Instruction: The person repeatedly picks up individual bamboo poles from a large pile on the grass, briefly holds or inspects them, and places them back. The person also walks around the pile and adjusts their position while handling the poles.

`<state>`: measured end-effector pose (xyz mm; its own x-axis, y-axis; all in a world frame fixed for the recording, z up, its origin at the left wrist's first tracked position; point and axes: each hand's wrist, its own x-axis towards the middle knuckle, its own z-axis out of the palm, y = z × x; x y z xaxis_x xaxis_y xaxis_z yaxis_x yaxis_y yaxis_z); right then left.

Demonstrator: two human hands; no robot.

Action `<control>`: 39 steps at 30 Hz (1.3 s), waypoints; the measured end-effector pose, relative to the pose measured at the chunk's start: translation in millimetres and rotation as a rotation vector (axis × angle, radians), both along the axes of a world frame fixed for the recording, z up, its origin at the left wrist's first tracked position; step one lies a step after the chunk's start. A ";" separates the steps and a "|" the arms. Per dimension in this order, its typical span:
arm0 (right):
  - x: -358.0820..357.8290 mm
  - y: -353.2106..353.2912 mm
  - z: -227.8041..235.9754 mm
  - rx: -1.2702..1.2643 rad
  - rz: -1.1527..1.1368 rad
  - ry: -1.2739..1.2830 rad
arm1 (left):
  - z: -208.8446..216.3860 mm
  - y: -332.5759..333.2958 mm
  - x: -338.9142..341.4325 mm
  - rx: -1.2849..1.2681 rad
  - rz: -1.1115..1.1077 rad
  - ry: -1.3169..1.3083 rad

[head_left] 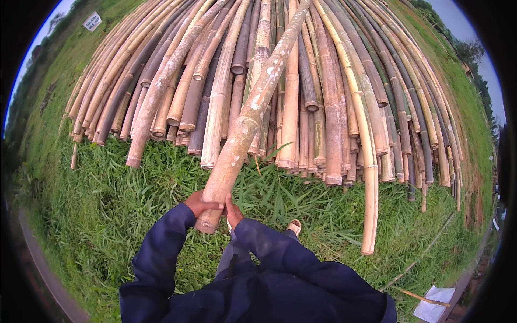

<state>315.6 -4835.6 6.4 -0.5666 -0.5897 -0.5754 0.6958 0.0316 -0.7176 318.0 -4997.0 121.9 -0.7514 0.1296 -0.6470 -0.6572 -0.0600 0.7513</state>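
Note:
A thick, mottled bamboo pole slants from far centre down toward me, its near end raised in front of my body. My left hand grips it from the left side close to that end, thumb laid over the top. On the other side my right hand is pressed against the pole, its fingers partly hidden beneath. Under and beyond this pole spreads a large pile of bamboo poles, tan, dark brown and greenish, with their cut ends facing me.
One yellowish pole juts out nearer than the others on the right. Tall grass covers the ground around my sandalled foot. A white sheet with a thin stick lies at lower right. A white sign stands far left.

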 end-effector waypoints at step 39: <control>126.1 271.6 -65.2 0.720 -0.617 -0.086 | -175.4 -44.5 3.4 -1.423 -0.003 -0.183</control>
